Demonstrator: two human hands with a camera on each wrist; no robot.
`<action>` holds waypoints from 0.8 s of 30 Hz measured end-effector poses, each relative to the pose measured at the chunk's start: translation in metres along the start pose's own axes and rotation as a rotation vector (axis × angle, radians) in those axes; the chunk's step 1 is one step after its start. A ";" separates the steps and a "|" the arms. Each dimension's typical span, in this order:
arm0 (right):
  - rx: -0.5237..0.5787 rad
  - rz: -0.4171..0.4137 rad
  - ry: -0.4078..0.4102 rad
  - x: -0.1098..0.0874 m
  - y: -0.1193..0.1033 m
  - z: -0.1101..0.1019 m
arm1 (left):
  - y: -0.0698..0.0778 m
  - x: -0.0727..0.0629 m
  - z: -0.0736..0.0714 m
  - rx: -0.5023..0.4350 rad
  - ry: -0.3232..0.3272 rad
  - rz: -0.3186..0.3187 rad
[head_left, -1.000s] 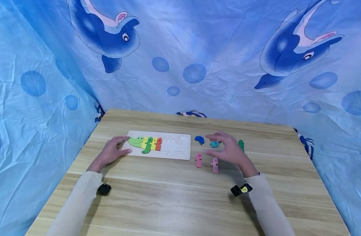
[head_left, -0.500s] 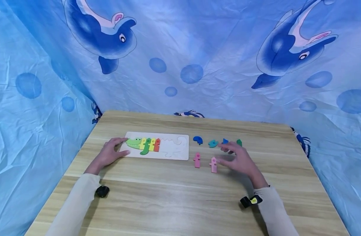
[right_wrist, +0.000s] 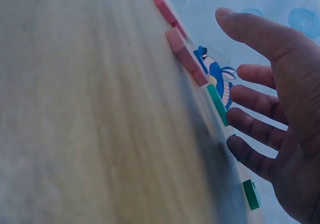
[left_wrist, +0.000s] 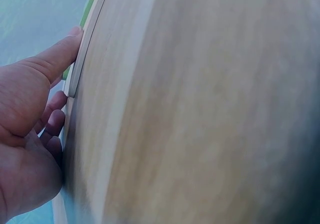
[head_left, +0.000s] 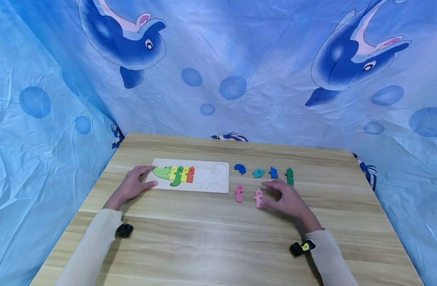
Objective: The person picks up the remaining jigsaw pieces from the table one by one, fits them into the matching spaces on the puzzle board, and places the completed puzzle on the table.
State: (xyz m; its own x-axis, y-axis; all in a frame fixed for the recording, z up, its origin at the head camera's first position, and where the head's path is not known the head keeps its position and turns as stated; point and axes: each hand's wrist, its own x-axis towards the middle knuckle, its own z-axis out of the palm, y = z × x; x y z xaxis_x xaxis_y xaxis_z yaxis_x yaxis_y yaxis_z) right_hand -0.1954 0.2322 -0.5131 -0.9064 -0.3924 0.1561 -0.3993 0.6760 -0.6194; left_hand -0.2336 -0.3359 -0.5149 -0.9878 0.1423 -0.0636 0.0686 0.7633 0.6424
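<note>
A white puzzle board (head_left: 215, 180) lies on the table. Green, yellow and red crocodile pieces (head_left: 175, 173) fill its left part; line outlines show on the right part. My left hand (head_left: 131, 184) holds the board's left end between thumb and fingers; in the left wrist view the thumb (left_wrist: 62, 53) lies at the board's edge. My right hand (head_left: 286, 200) hovers beside a light pink puzzle piece (head_left: 258, 197), thumb overlapping its right side in the head view. The right wrist view shows its fingers spread, with a gap between them and the pink piece (right_wrist: 186, 56).
Left of the light pink piece lies a darker pink piece (head_left: 239, 194). Behind them stand in a row a blue piece (head_left: 239, 168), a teal piece (head_left: 258, 173), a small blue piece (head_left: 273, 172) and a green piece (head_left: 289, 176). A blue dolphin-print cloth (head_left: 218, 51) hangs behind the table.
My right hand has moved from over the teal piece back toward me and down to the light pink piece, uncovering the small blue and green pieces. My left hand stays at the board.
</note>
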 end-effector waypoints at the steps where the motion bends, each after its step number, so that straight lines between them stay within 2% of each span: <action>1: -0.004 0.002 -0.002 0.000 0.001 0.001 | 0.000 0.000 0.000 0.000 0.000 0.001; 8: -0.047 0.009 -0.025 -0.001 0.004 0.005 | 0.001 -0.001 -0.001 0.001 0.007 0.013; 24: -0.118 0.034 -0.100 0.000 -0.002 0.007 | 0.002 -0.002 0.000 0.007 0.003 -0.005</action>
State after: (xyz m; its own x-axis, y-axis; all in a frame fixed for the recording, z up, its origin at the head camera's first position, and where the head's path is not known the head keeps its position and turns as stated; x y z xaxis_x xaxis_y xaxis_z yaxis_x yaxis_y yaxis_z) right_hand -0.1938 0.2269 -0.5170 -0.9039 -0.4240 0.0560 -0.3874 0.7562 -0.5273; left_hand -0.2320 -0.3350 -0.5136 -0.9885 0.1370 -0.0647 0.0649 0.7685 0.6366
